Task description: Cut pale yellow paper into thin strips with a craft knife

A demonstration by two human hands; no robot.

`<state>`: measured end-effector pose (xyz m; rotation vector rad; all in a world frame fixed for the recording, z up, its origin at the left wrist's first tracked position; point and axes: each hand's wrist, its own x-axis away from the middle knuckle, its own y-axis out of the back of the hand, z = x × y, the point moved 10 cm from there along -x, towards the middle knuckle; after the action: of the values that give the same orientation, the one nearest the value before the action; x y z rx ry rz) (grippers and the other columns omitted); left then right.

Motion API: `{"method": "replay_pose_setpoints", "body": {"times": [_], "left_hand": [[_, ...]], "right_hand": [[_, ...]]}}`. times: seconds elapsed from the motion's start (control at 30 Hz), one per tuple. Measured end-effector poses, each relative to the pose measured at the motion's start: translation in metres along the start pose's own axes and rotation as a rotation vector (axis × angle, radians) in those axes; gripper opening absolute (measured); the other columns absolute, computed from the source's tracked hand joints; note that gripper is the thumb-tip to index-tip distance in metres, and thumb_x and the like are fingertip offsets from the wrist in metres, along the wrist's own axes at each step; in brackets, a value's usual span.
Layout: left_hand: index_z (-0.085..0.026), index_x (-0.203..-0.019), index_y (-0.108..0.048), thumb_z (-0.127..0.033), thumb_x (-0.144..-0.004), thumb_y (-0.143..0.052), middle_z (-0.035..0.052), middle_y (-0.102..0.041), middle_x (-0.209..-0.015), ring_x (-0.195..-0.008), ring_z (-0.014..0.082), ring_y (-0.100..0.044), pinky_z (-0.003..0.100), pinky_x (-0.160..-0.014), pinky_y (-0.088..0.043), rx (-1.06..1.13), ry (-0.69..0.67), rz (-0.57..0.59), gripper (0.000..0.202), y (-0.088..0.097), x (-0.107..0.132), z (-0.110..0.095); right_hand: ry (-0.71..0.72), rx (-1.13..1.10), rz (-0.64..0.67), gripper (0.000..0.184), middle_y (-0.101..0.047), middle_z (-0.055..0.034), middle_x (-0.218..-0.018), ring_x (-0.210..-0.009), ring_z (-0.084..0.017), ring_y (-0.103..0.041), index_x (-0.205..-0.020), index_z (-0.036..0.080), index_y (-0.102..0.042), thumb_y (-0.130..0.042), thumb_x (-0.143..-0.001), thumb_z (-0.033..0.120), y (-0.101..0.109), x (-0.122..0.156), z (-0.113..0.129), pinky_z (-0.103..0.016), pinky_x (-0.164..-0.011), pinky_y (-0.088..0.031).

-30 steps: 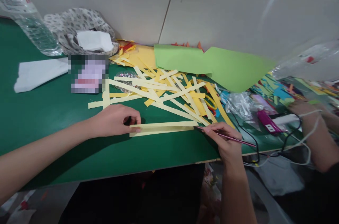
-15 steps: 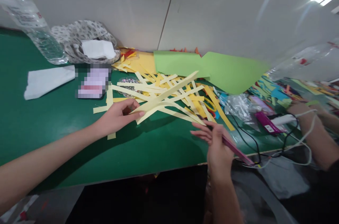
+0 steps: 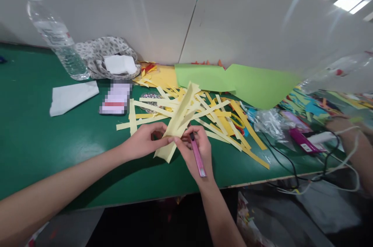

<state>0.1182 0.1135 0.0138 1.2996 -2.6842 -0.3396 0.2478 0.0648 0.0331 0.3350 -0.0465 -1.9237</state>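
Observation:
Between the fingers and thumb of my left hand (image 3: 145, 139) is a folded, pale yellow paper strip (image 3: 180, 116), raised at a slant above the table. My right hand (image 3: 201, 144) pinches the strip's lower part, its thumb close to my left thumb. A pink utility knife (image 3: 198, 160) with a dark slider is also tucked in my right hand, lying across the palm toward the wrist. Beneath and behind my hands, loose pale yellow paper strips (image 3: 214, 112) lie crisscrossed in a pile, with darker yellow strips (image 3: 247, 124) at its right.
On the green table (image 3: 96, 161) a phone (image 3: 116, 99), a white tissue (image 3: 74, 97) and a water bottle (image 3: 62, 42) lie or stand at left. Green paper sheets (image 3: 256, 83) lean at the back wall. Cables and a magenta device (image 3: 304, 142) are near another person's arm (image 3: 352, 149) at right.
My right hand has moved left, from the strip ends to the paper beside my left hand, carrying the knife. The held paper has turned steeper and shows a lengthwise fold. The view has shifted slightly.

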Motion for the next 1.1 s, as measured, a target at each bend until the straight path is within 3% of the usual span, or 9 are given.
{"method": "replay_pose_setpoints", "body": {"times": [0.2, 0.33, 0.47, 0.6, 0.83, 1.1], "left_hand": [[-0.014, -0.098, -0.064, -0.035, -0.082, -0.062, 0.005, -0.069, -0.095, -0.08, 0.0153, -0.063, 0.025, -0.067, -0.049, 0.241, 0.088, 0.039, 0.026, -0.003, -0.002, 0.013], [-0.017, -0.102, -0.065, -0.033, -0.083, -0.064, 0.0037, -0.071, -0.097, -0.083, 0.015, -0.066, 0.024, -0.07, -0.051, 0.303, 0.116, 0.005, 0.025, 0.0, -0.003, 0.017], [-0.016, -0.095, -0.064, -0.035, -0.082, -0.064, 0.0038, -0.072, -0.094, -0.081, 0.0163, -0.066, 0.026, -0.068, -0.052, 0.265, 0.117, -0.032, 0.024, 0.004, -0.004, 0.018], [-0.016, -0.096, -0.063, -0.032, -0.079, -0.066, 0.0037, -0.073, -0.098, -0.088, 0.018, -0.068, 0.027, -0.074, -0.054, 0.26, 0.112, -0.038, 0.023, 0.003, -0.003, 0.015], [-0.017, -0.096, -0.06, -0.024, -0.068, -0.075, 0.005, -0.073, -0.102, -0.088, 0.0209, -0.069, 0.031, -0.074, -0.056, 0.23, 0.183, -0.005, 0.033, -0.003, -0.001, 0.023], [-0.016, -0.097, -0.058, -0.024, -0.068, -0.076, 0.0068, -0.072, -0.102, -0.089, 0.0209, -0.069, 0.034, -0.077, -0.055, 0.303, 0.172, -0.045, 0.035, 0.0, -0.003, 0.028]], "right_hand": [[-0.093, -0.195, -0.04, 0.032, -0.065, 0.0025, -0.072, -0.064, -0.014, -0.065, -0.079, 0.022, -0.049, -0.078, -0.067, 0.025, 0.006, 0.007, -0.013, -0.027, -0.063, -0.054], [-0.13, -0.273, -0.093, 0.034, -0.065, 0.0033, -0.072, -0.063, -0.013, -0.064, -0.081, 0.023, -0.048, -0.079, -0.067, 0.026, 0.011, 0.008, -0.016, -0.026, -0.064, -0.054], [-0.199, -0.236, -0.009, 0.04, -0.065, 0.0037, -0.073, -0.061, -0.012, -0.063, -0.084, 0.024, -0.047, -0.081, -0.062, 0.023, -0.001, 0.012, -0.021, -0.023, -0.058, -0.052], [-0.162, -0.132, 0.054, 0.039, -0.06, 0.0055, -0.069, -0.059, -0.012, -0.06, -0.081, 0.024, -0.048, -0.08, -0.061, 0.019, -0.007, 0.013, -0.021, -0.022, -0.056, -0.051], [-0.108, -0.112, 0.001, 0.031, -0.068, 0.0007, -0.077, -0.069, -0.015, -0.067, -0.083, 0.024, -0.048, -0.075, -0.069, 0.023, -0.001, 0.012, -0.018, -0.027, -0.067, -0.055], [-0.04, -0.052, -0.048, 0.028, -0.071, -0.0003, -0.074, -0.064, -0.016, -0.069, -0.081, 0.023, -0.048, -0.075, -0.071, 0.024, 0.004, 0.014, -0.008, -0.028, -0.063, -0.057]]}}
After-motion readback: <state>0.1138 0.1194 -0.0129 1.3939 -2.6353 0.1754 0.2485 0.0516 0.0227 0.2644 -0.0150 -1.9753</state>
